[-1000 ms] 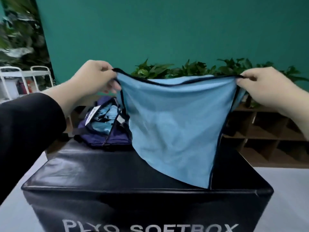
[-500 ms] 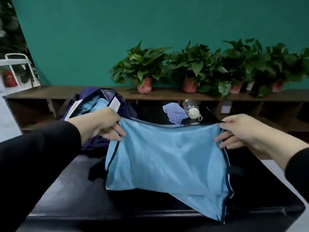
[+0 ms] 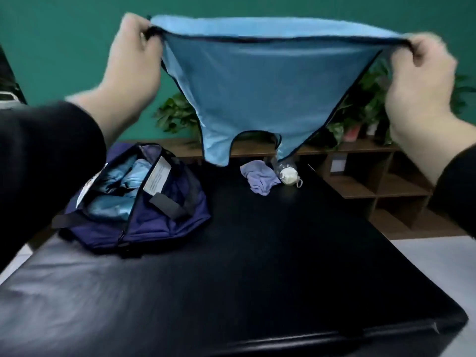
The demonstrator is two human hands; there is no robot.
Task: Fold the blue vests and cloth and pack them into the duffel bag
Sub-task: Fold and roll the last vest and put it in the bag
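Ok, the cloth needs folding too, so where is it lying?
In the head view the crumpled cloth lies on the far part of the black box, right of the duffel bag, beside a bottle.

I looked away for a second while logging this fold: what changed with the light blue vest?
Both hands, left hand and right hand, lifted the light blue mesh vest off the black padded box and now hold it in the air. Same edge grips. The open navy duffel bag and crumpled lilac cloth stayed put.

white tag [image 3: 157,177] in duffel bag [image 3: 164,222], print unreadable
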